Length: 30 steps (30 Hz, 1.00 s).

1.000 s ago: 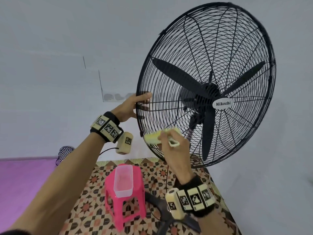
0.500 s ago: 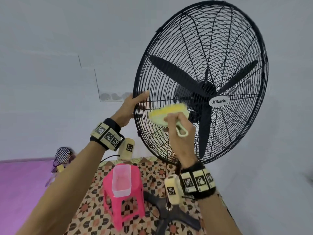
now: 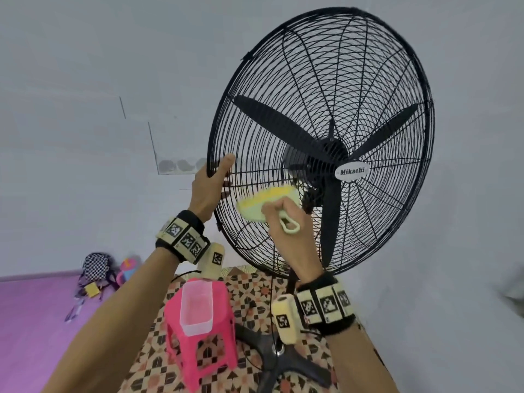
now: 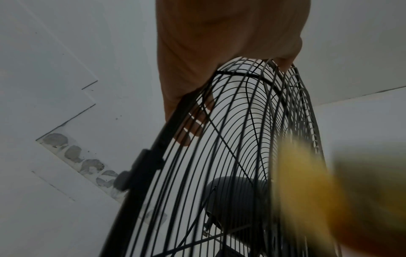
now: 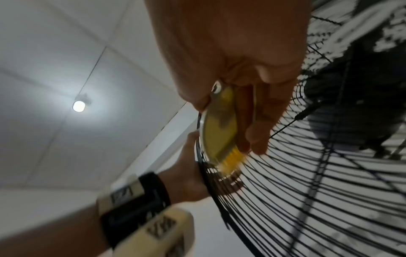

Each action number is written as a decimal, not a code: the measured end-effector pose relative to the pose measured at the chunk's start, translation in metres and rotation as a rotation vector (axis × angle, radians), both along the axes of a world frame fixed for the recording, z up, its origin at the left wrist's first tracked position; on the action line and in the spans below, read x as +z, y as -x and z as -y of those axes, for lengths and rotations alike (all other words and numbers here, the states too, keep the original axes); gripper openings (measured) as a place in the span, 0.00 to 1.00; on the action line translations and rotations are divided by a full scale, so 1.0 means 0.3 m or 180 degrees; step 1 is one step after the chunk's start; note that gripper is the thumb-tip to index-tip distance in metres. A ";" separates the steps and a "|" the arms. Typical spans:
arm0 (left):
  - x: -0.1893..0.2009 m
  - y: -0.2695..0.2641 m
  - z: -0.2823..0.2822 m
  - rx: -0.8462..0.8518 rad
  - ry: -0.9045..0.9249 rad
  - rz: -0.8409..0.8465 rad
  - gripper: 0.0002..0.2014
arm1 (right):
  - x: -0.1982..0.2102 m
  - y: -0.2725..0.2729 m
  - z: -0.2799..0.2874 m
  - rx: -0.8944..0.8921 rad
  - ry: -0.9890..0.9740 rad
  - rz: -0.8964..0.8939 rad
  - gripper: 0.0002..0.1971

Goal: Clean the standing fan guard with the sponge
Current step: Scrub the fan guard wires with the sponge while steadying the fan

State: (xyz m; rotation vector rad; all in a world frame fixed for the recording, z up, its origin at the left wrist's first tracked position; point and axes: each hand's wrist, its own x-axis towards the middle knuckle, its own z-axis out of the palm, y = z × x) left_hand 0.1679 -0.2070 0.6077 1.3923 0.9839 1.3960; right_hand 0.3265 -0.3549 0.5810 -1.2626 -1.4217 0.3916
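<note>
Risen from the lower wires a second ago, the sponge point(image 3: 268, 204), yellow with a pale green backing and looped handle, now presses the fan guard point(image 3: 320, 80) left of the hub, gripped in the right hand point(image 3: 286, 222). Left hand point(image 3: 208, 188) still clasps the guard's left rim.

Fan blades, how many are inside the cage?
3 fan blades: one points up-left, one up-right, one straight down, all behind the guard. None seems hidden.
</note>
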 end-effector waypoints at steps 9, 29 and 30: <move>-0.011 -0.011 0.009 0.0115 -0.0010 0.0088 0.41 | 0.032 -0.009 0.024 0.0187 -0.0173 -0.0085 0.12; -0.085 -0.028 0.043 0.0783 -0.0711 -0.0312 0.40 | -0.046 -0.158 0.000 -0.0340 0.0225 -0.0112 0.11; -0.085 -0.030 0.042 0.0785 -0.0704 -0.0317 0.41 | -0.016 -0.145 0.004 -0.0239 -0.0041 -0.0215 0.12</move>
